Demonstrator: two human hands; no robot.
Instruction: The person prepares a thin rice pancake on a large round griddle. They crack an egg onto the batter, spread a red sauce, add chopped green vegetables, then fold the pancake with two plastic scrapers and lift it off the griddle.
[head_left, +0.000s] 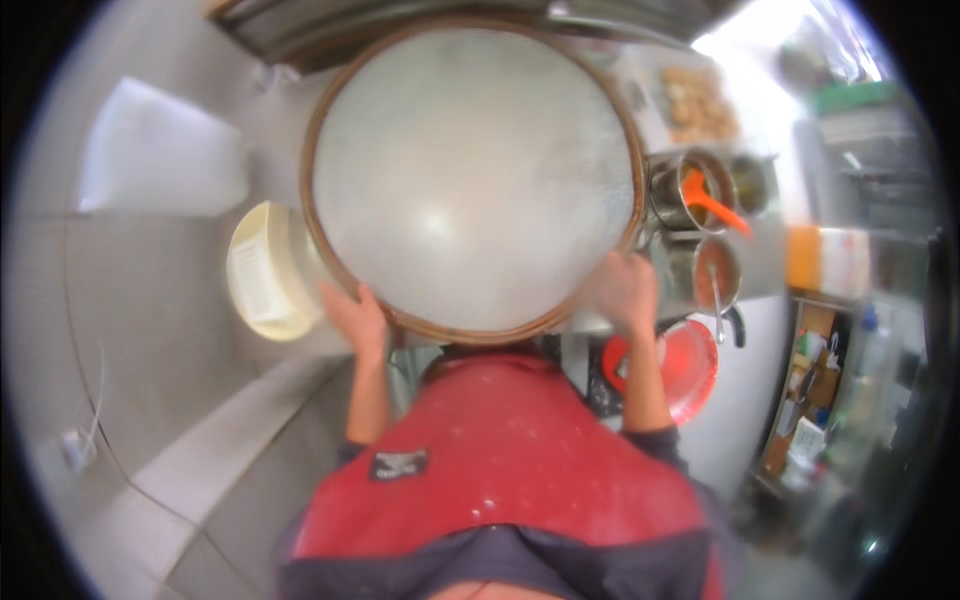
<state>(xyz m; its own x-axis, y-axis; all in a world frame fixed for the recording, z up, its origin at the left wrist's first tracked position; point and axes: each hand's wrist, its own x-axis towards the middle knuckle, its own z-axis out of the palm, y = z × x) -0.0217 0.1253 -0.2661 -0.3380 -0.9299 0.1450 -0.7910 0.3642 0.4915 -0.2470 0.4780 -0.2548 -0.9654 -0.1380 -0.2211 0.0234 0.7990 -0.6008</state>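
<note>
Before me is a large round pale disc (472, 180) with a raised brown rim (480, 335); whether it is a lid, a tray or a sieve, I cannot tell. My left hand (358, 315) is at the rim's lower left, thumb against the rim and fingers along its outer side. At the lower right, my right hand (624, 289) is curled on the rim, its fingers blurred. The disc's pale surface bears nothing that I can make out. Its underside is hidden.
Left of the disc sits a cream tub (300, 277) with a printed label. To the right are a metal pot (667, 199) with an orange ladle (705, 199), a second pot (679, 274) of reddish sauce with a spoon, and eggs (697, 105). A red basin (694, 367) is lower right.
</note>
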